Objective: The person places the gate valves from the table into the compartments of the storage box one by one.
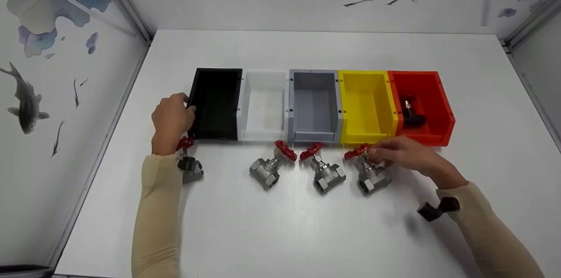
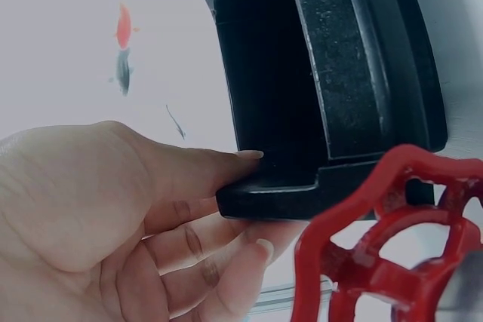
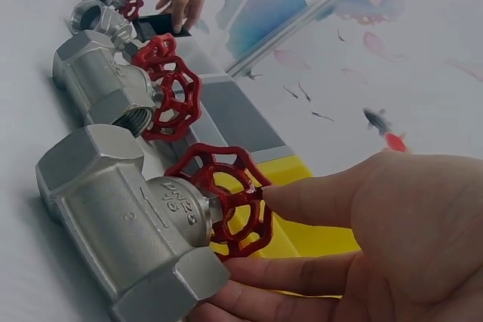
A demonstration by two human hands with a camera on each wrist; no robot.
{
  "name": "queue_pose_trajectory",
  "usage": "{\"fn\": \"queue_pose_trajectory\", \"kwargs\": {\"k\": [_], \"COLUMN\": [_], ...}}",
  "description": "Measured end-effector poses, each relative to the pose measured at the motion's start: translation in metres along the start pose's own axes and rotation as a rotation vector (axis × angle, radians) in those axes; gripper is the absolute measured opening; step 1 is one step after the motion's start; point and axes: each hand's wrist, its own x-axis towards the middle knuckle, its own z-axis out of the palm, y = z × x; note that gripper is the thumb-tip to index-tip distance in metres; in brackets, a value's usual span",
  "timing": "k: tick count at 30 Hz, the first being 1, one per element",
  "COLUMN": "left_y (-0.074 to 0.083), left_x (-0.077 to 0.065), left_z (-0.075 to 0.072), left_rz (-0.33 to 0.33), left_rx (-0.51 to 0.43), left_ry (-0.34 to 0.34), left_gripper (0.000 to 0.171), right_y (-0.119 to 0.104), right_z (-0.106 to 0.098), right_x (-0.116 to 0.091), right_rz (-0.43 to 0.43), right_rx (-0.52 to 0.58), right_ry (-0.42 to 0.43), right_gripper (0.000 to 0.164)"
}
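Note:
My left hand holds the side wall of the black bin, with the thumb inside and the fingers outside. Beside that wrist lies a metal valve with a red handwheel. My right hand pinches the rightmost valve near its red handwheel; the thumb tip meets the wheel's rim and the fingers pass by the body. Two similar valves, one before the white bin and another before the grey one, lie between the hands.
The black bin stands in a row with the white bin, grey bin, yellow bin and red bin. A black-handled metal piece lies in the red bin. Panels with painted fish enclose the white table.

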Motion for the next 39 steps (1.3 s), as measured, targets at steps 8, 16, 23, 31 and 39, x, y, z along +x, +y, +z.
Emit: {"fn": "queue_pose_trajectory", "kwargs": {"k": [8,16,23,31,39], "left_y": [0.000,0.001,0.001,0.000,0.000], "left_x": [0.000,0.000,-0.001,-0.001,-0.001], "left_z": [-0.001,-0.001,-0.001,0.000,0.000], "left_rz": [0.000,-0.004,-0.003,-0.007,-0.008], "left_rx": [0.001,0.001,0.002,0.018,0.017], "left_ry": [-0.001,-0.016,-0.009,0.009,0.000], "left_gripper": [0.033,0.034,0.034,0.034,0.034], "right_y": [0.001,0.004,0.003,0.002,-0.001], "right_z": [0.003,0.010,0.013,0.018,0.025], "right_x": [0.003,0.008,0.009,0.010,0.012], "right_rz": [0.010,-0.006,-0.022,-0.028,0.012], "right_rx": [0.015,0.030,0.029,0.021,-0.018], "right_ry": [0.000,-0.002,-0.013,-0.009,-0.019], "right_gripper": [0.047,0.039,0.037,0.041,0.044]}}
